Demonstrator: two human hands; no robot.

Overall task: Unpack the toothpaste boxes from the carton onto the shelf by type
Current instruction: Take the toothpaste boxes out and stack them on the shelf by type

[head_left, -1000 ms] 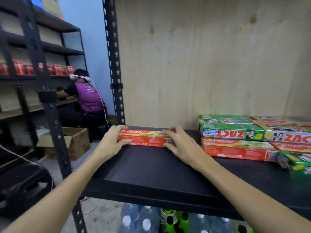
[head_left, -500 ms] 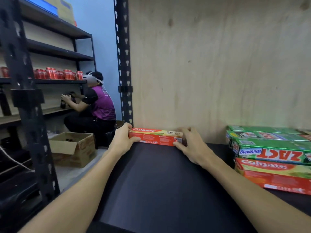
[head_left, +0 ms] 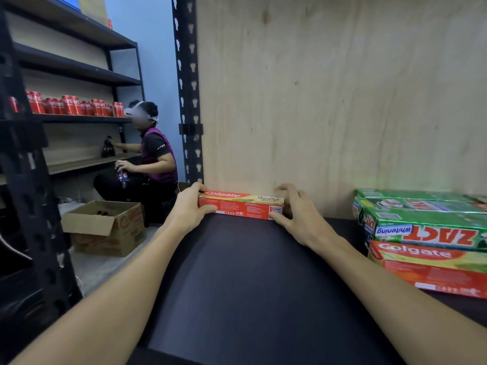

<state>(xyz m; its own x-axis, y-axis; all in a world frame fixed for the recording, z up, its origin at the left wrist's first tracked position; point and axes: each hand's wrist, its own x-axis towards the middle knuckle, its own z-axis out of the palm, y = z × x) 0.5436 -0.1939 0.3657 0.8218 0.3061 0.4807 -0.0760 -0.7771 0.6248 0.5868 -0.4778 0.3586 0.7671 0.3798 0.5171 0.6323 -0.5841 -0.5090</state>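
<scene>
Long red-and-yellow Colgate toothpaste box lies lengthwise on black shelf, at far edge against pale plywood back panel. Left hand wraps box's left end, fingers curled over top. Right hand grips right end, thumb on near face. Stack of green ZACT and red Colgate boxes at right, well apart. Open brown cardboard carton on floor, far left.

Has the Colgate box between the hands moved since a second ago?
Yes. The Colgate box went back across the shelf and now sits against the plywood back panel.
</scene>
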